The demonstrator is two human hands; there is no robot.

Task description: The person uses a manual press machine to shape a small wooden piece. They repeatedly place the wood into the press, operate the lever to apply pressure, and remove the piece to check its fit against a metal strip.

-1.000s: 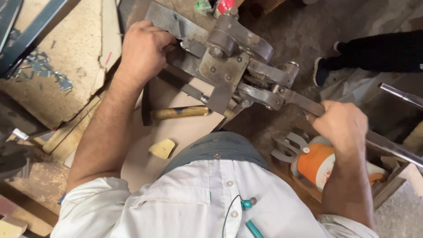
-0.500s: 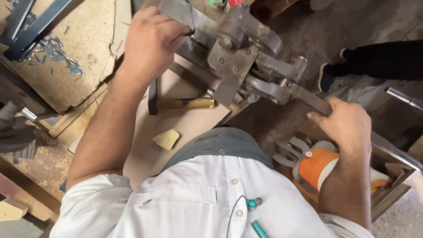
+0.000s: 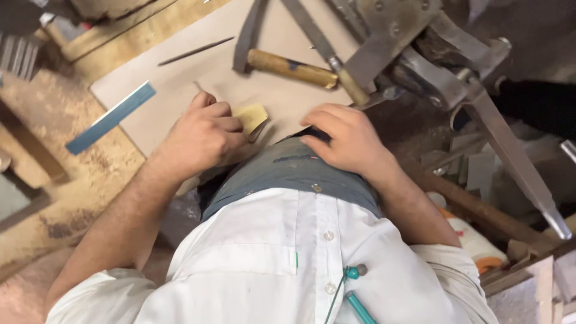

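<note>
Looking down at my own lap here, and I'll use the tan board (image 3: pixel 180 102) as the anchor for everything. My left hand (image 3: pixel 204 135) sits on the near edge of that board with the fingers curled in tight, pinching a small yellowish block (image 3: pixel 252 116). It could be sponge or a scrap of wood, I can't tell which. The block lies flat on the board right at my fingertips, so the grip looks more like pressing and steadying than lifting.

My right hand (image 3: pixel 348 141) is just off the board's near edge, resting palm-down on the waist of my grey trousers (image 3: pixel 288 171). Its fingers are loosely spread and hold nothing, so it seems to be there only to brace.

Farther across the board lies a wooden-handled tool (image 3: pixel 294 69), parked within easy reach. A thin dark rod (image 3: pixel 195 51) lies toward the board's far left. A blue strip (image 3: pixel 111 117) hangs off the board's left corner onto the dusty bench.

Past the board's far right corner stands the heavy grey metal press (image 3: pixel 420 48). Its long lever (image 3: pixel 516 162) angles down to my right with nobody on it. A teal pen (image 3: pixel 357 294) is clipped to my white shirt (image 3: pixel 270 264).
</note>
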